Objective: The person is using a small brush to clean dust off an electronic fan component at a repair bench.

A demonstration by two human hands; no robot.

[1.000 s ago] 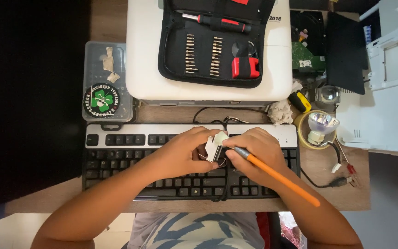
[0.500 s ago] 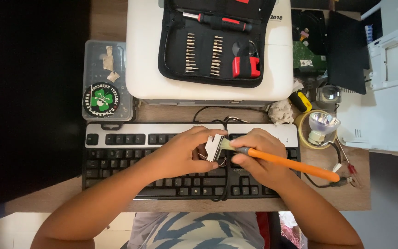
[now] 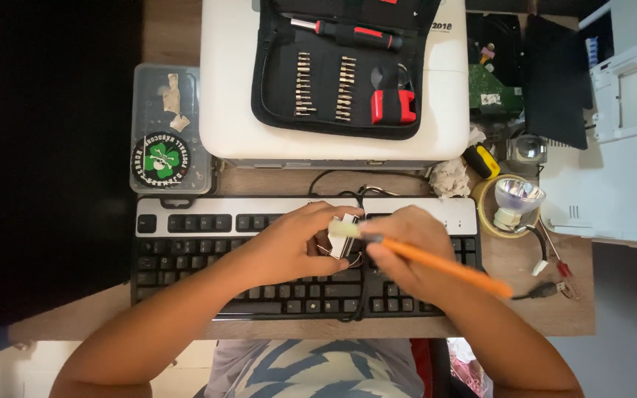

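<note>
A home electronics repair bench, by the look of it. On the tabletop a keyboard lies centre; an open screwdriver-bit kit sits at twelve o'clock, a circuit board and projector lamp at two.

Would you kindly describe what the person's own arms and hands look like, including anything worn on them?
Both forearms are bare, with no sleeves reaching them. The left hand and the right hand wear no gloves, and no watch, bracelet or ring shows. The only clothing in view is a top with a grey and white zigzag pattern at the bottom edge.
</note>
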